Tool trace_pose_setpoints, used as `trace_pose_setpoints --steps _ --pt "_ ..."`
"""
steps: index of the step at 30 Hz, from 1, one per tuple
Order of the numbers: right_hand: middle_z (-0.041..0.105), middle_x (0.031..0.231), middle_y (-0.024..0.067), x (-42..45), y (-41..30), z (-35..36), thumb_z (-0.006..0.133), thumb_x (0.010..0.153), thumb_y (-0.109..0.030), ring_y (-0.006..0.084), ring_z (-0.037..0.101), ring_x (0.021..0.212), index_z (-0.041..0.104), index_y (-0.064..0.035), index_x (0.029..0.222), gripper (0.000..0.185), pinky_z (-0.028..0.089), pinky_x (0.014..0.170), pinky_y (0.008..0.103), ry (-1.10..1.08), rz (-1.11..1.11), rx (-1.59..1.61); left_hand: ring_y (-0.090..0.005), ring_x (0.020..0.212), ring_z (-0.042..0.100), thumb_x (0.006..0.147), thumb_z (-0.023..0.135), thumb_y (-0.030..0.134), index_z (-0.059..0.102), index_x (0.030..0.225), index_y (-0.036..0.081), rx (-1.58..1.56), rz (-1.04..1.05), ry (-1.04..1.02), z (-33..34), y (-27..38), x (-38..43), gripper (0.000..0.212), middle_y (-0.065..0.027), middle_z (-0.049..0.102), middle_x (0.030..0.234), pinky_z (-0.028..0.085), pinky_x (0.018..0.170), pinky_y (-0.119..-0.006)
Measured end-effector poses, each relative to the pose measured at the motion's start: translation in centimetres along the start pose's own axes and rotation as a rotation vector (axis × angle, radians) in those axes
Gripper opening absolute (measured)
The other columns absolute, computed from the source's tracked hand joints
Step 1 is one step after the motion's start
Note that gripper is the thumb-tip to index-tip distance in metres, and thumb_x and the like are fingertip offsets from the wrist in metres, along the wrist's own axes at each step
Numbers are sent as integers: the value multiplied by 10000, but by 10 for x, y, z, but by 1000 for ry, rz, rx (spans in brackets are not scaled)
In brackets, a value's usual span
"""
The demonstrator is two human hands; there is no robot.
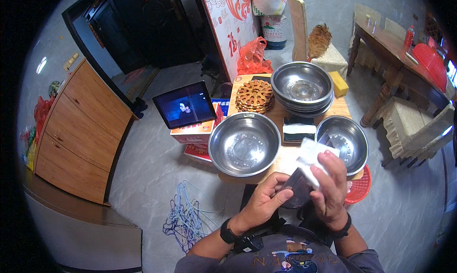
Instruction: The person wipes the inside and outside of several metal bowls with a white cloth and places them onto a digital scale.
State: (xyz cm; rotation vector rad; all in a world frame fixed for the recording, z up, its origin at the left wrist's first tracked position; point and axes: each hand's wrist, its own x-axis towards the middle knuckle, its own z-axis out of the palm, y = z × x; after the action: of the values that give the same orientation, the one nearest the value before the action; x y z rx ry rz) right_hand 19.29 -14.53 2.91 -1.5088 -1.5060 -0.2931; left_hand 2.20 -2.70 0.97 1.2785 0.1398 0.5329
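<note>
My left hand (266,199) grips a dark, smooth object (296,189) by its left edge; its exact kind I cannot tell. White tissue or cloth (314,155) is pinched in my right hand (330,187), against that object's upper side. Both hands are just before the near edge of a small wooden table (287,165). A wide steel basin (244,144) stands at the table's left, and a smaller steel basin (348,144) at its right has a dark piece inside it, partly hidden. Between them lies a white folded tissue (299,129) on a dark item.
Stacked steel basins (303,83), wooden trivets (255,96) and a yellow sponge block (338,83) occupy the table's far side. Left of it, a tablet (185,105) stands on boxes. A red plastic basket (360,187) is at lower right; clothes hangers (185,216) lie on the floor.
</note>
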Motion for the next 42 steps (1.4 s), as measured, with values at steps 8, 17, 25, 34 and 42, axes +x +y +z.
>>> trace_pose_setpoints --steps 8,17,25,34,42 --pt "562 1369 166 -3 -8 9 563 953 -488 371 488 1310 685 -130 1224 465 337 1091 500 -88 -85 -89 -72 1019 574 1003 588 90 510 1240 18 -8 67 101 0 -12 1 259 -25 589 1123 483 900 -255" --pt "557 1338 221 14 10 10 604 927 -234 408 509 1266 665 -26 1213 358 381 1069 520 52 48 74 -59 975 565 998 611 122 535 1208 21 80 -8 62 -8 -9 -7 245 -14 595 1072 479 872 -243" --pt "581 1326 164 10 -8 10 675 861 -233 367 519 1264 697 -96 1181 349 379 1063 507 -74 -98 -84 -69 965 578 992 622 136 534 1220 17 44 44 94 -6 -13 -5 272 -17 608 1060 482 863 -239" --pt "597 1280 210 25 19 2 525 971 -192 352 568 1206 665 19 1160 316 406 1060 431 115 181 238 -63 972 550 981 636 122 524 1211 24 7 -33 9 -7 6 -12 274 -11 604 1085 451 888 -251" --pt "602 1247 125 9 47 13 452 1038 -342 212 533 1181 595 47 1244 462 373 1039 329 276 557 638 -76 969 552 949 676 128 531 1204 37 -173 12 92 -3 15 -15 307 -31 617 1085 440 886 -248"
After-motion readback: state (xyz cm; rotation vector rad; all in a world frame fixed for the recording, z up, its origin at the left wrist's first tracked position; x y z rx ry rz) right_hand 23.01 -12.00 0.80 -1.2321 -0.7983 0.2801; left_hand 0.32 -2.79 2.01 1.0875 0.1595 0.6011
